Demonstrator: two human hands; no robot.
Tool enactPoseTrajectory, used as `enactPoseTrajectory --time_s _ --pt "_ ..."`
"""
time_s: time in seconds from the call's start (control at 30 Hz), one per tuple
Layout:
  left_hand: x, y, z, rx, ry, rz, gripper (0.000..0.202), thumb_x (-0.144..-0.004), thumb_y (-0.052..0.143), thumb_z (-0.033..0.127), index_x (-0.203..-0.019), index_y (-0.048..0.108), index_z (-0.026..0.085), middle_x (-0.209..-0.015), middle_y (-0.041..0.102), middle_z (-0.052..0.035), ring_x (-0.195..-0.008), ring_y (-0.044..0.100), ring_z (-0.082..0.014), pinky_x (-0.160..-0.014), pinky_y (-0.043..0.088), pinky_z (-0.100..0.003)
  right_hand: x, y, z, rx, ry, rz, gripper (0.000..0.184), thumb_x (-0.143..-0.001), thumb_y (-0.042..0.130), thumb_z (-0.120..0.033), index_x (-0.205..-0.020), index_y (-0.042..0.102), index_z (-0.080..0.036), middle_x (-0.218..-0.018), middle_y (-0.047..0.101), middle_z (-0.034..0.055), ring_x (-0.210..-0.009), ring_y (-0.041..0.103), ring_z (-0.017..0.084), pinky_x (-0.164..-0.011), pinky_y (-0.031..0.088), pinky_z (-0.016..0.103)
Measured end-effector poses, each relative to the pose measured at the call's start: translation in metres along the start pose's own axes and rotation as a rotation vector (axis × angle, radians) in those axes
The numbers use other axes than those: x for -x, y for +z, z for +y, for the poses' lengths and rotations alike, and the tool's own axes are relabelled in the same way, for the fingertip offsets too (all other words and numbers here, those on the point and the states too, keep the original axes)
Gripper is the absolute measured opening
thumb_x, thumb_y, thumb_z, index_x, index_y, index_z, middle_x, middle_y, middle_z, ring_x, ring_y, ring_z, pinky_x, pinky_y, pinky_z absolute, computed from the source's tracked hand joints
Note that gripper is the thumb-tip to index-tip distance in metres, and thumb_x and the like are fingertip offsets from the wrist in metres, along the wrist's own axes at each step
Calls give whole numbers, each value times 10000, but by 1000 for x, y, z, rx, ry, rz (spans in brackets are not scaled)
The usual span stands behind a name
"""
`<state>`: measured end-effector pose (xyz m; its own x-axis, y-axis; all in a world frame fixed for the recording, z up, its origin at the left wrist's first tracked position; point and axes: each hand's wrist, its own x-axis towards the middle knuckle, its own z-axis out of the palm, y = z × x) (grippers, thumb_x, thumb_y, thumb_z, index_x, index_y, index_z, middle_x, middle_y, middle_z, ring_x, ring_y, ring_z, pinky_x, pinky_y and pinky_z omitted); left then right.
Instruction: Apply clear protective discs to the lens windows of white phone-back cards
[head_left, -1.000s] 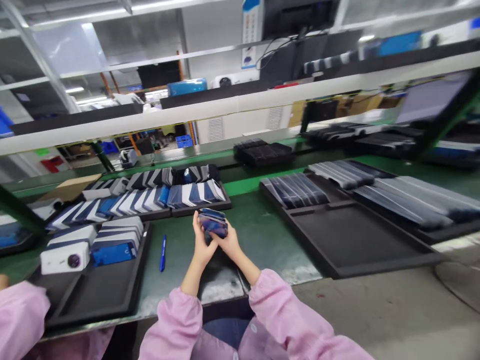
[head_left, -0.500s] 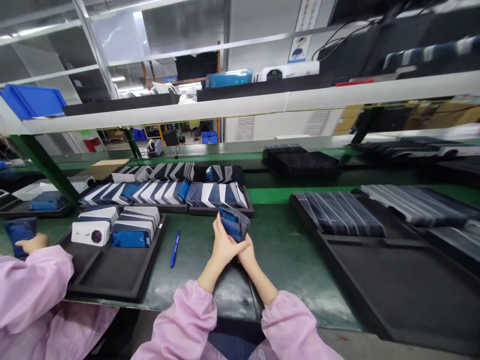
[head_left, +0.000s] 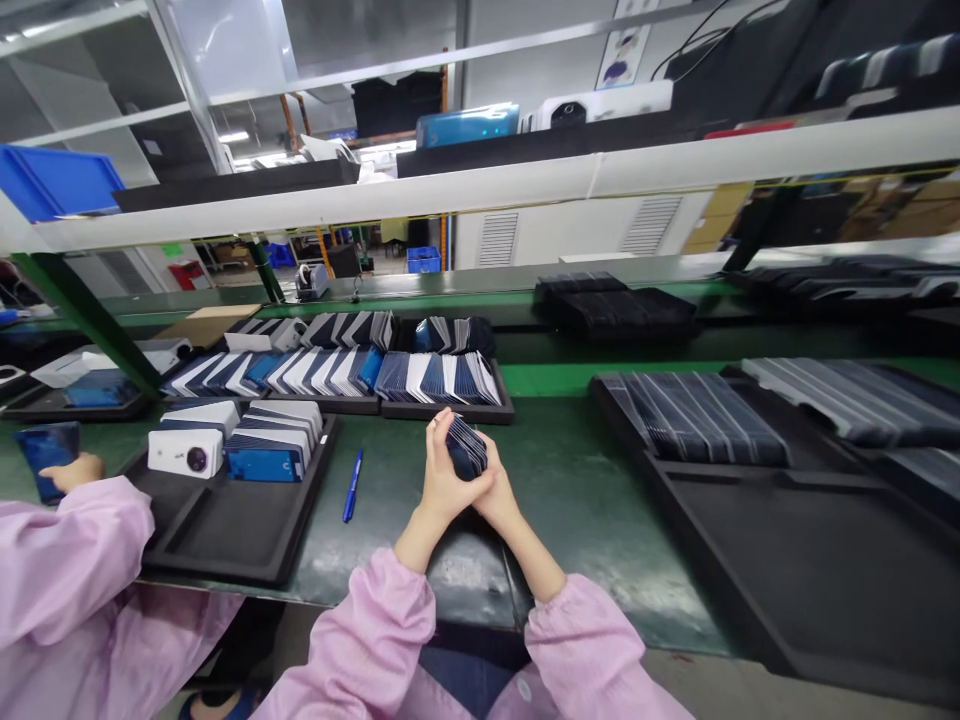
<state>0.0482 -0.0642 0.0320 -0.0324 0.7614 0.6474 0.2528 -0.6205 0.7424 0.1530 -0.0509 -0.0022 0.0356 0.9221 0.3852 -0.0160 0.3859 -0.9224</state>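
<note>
Nearest, pink sleeves are seen reaching over the edge of the green tabletop, and a stack of thin panels is held up between both hands, in front of the body. The left hand is curled around the left side of the stack, with its thumb laid across the near side; the right hand is cupped against the right side, its grip partly hidden by that thumb. Whether the stack's lower end is touching the tabletop cannot be told.

The panels are seen edge-on, packed close. For good handling, the edges are probably best squared by light, even pressure from both palms, with the flat faces spared from rubbing and the fingers not squeezed so hard that the panels are made to fan out or slip.

To the left, a blue pen is laid beside a black tray, in which white and blue panels are stood at the back. Beyond that tray's left side, a dark blue panel is held in a co-worker's hand. To the right, dark panels are lined up in a larger tray. Farther back, white and blue panels are packed upright in rows, below a raised shelf.
</note>
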Motion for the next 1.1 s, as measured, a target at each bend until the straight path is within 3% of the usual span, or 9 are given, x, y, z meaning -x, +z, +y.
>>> enactPoseTrajectory --time_s 0.07,0.13,0.27,0.37,0.53,0.63,0.77,0.9,1.1 --pt "-2 -5 -1 -1 -24 -46 786 -681 786 253 -1368 407 218 -1484 394 -171 -1390 415 -336 -1111 417 -527 -2 -3 -2 -30 3 -101 804 -612 852 -313 -1333 509 -212 -1387 548 153 -1260 549 325 -1123 392 476" --pt "-5 -6 -4 15 -50 -91 800 -632 815 243 -1333 429 212 -1464 418 -167 -1366 446 -343 -1115 415 -529 -6 -10 -2 -61 29 -214 938 -564 894 -308 -1391 460 -219 -1407 531 162 -1256 559 319 -1113 411 474" --pt "-8 -6 -9 30 -75 -44 907 -637 806 235 -1397 312 204 -1429 439 -176 -1311 515 -309 -1115 431 -483 -17 -29 0 -103 92 -414 1132 -434 956 -320 -1427 423 -221 -1364 572 162 -1207 605 325 -1055 466 501" --pt "-8 -7 -11 90 -66 -44 1004 -669 799 247 -1461 185 197 -1395 469 -188 -1278 550 -289 -1097 452 -467 -23 -36 2 -104 106 -474 1073 -472 945 -334 -1410 437 -218 -1347 586 165 -1215 602 334 -1038 479 510" --pt "-8 -13 -6 191 68 -237 1207 -679 844 300 -1508 -33 266 -1485 401 -219 -1379 465 -310 -1112 426 -496 -18 -34 11 -59 80 -474 807 -550 910 -340 -1279 589 -213 -1343 592 176 -1238 573 388 -1100 404 581" --pt "-10 -17 -2 216 18 -320 1362 -629 895 346 -1515 -138 286 -1515 365 -238 -1391 448 -329 -1131 392 -526 -14 -36 18 -31 77 -461 785 -557 899 -336 -1277 606 -228 -1322 605 168 -1228 578 398 -1087 421 584" --pt "-9 -24 -1 232 -222 -342 1391 -585 917 356 -1553 -72 218 -1392 506 -220 -1359 478 -350 -1160 337 -561 -15 -35 19 -11 91 -461 904 -493 931 -302 -1317 573 -203 -1251 635 154 -1155 615 403 -1035 453 606" --pt "-8 -29 -2 349 -248 -322 1370 -581 918 378 -1556 -31 217 -1397 489 -200 -1331 504 -324 -1159 364 -516 -15 -29 11 -54 106 -465 964 -492 938 -305 -1358 527 -202 -1316 606 154 -1222 580 388 -1076 422 577" --pt "-8 -29 -5 317 -307 -272 1176 -490 948 448 -1469 339 217 -1386 483 -158 -1292 522 -328 -1150 390 -495 -14 -25 0 -155 136 -483 858 -472 955 -291 -1238 577 -214 -1295 621 127 -1245 575 343 -1104 417 502"
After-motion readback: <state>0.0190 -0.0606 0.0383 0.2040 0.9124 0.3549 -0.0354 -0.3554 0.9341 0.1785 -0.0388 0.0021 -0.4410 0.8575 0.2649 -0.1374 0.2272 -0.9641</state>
